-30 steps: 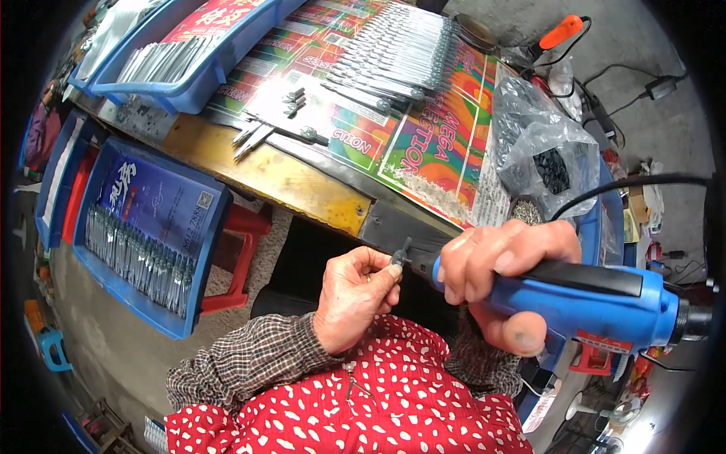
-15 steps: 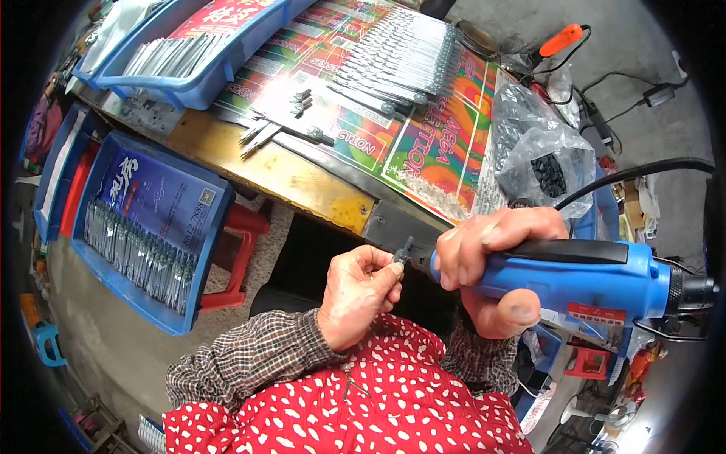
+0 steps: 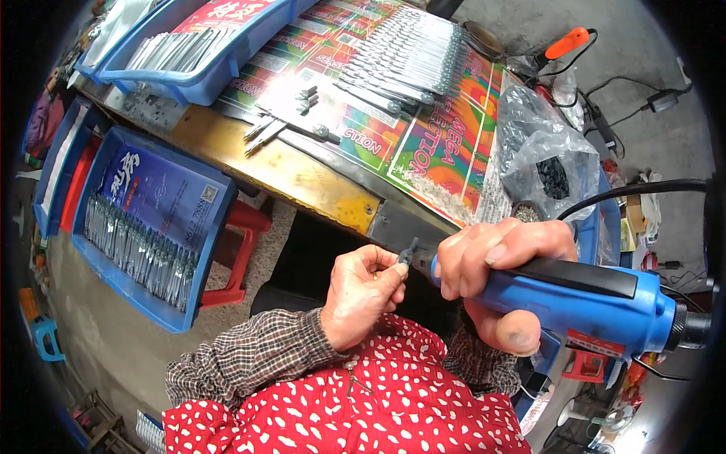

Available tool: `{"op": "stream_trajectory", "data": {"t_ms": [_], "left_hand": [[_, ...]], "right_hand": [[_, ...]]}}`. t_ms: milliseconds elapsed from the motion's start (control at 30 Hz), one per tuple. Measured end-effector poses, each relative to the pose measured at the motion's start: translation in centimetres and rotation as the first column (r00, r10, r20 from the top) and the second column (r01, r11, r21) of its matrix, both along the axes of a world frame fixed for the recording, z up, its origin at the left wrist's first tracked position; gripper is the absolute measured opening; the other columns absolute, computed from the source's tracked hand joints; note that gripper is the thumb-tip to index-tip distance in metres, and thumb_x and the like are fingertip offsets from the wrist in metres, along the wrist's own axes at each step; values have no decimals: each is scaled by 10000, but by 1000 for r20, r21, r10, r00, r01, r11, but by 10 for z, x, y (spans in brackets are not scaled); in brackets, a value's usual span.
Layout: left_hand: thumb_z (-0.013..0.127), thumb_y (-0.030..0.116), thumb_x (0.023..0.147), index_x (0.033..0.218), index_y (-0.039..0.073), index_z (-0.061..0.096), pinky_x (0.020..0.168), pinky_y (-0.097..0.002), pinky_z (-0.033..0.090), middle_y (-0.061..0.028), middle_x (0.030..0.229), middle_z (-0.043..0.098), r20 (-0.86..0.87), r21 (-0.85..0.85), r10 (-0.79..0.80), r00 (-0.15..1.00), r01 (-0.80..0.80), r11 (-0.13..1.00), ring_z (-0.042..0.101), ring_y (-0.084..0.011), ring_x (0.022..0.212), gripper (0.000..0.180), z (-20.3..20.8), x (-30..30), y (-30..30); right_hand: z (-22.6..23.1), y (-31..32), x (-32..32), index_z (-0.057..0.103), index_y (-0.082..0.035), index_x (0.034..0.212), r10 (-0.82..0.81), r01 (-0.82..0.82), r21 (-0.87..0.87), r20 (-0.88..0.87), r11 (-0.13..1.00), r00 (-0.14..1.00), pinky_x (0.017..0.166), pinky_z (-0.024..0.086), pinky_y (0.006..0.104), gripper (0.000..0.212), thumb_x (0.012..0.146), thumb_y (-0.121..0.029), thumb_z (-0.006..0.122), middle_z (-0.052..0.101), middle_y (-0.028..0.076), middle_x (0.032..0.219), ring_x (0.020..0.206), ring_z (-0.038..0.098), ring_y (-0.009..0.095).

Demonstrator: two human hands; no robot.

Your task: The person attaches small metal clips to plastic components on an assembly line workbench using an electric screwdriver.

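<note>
In front of my red spotted clothing, my left hand is closed, pinching a small grey-green piece between thumb and fingertips. My right hand wraps round a blue cylindrical power tool with a black strip along its top and a black ridged collar at its right end. The tool's left end points at the small piece; whether they touch I cannot tell. On the table beyond lie thin silvery sticks with dark grey-green ends, in a dense row. Several small dark pieces and a few loose sticks lie nearer.
Blue trays hold more sticks, one on the table and one lower left on a red stool. A clear plastic bag with dark bits lies right. White crumbs dot the table's front. A black cable arches at the right.
My right hand and the power tool have shifted slightly right, the tool's right end tilting lower. My left hand still pinches the small piece, almost unmoved.
</note>
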State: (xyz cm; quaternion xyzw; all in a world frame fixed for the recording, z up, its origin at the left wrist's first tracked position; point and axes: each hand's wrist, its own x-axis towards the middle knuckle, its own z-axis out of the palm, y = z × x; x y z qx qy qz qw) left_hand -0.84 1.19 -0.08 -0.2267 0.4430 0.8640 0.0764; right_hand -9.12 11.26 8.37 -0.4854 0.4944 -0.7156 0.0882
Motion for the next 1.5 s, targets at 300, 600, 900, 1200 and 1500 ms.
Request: {"op": "stream_trajectory", "data": {"t_ms": [300,600,900,1200,1500], "left_hand": [[565,71,848,818,-18,538,427,-168,401,-12,596,545,-18,0,13,1000,-13,1000,485,-46,477,97,0,0,1],[562,69,847,811,-16,538,420,-177,396,-13,591,541,-10,23,-3,1000,4,1000,482,-51,473,95,3,0,0],[564,70,847,816,-14,540,423,-177,395,-13,611,538,2,8,-39,999,39,999,487,-54,495,93,2,-2,-3],[549,66,853,874,-20,547,415,-166,376,-12,649,542,-68,-23,-122,990,121,992,479,-41,507,88,0,4,-8],[556,-13,829,1005,-49,574,499,-161,425,-24,760,589,-245,-297,-43,969,-32,954,521,-34,573,180,15,7,-38]], "right_hand": [[0,0,-1,433,-13,976,4,-4,2,14,1000,1000,449,419,310,506,737,-350,725,502,82,669,514,501,174],[2,1,-15,469,16,996,147,-143,125,-25,982,989,465,425,314,504,706,-275,761,515,107,667,547,499,185],[-6,4,-3,436,-10,971,41,-37,-58,70,998,997,461,423,321,525,730,-379,722,499,84,659,520,502,188],[-1,22,-10,435,41,1032,197,-199,-142,-29,970,980,621,463,358,602,628,-210,803,540,138,809,684,547,213],[-8,24,3,454,-2,947,-110,163,-222,231,961,967,518,448,324,526,638,-239,807,519,97,652,568,525,206]]}}
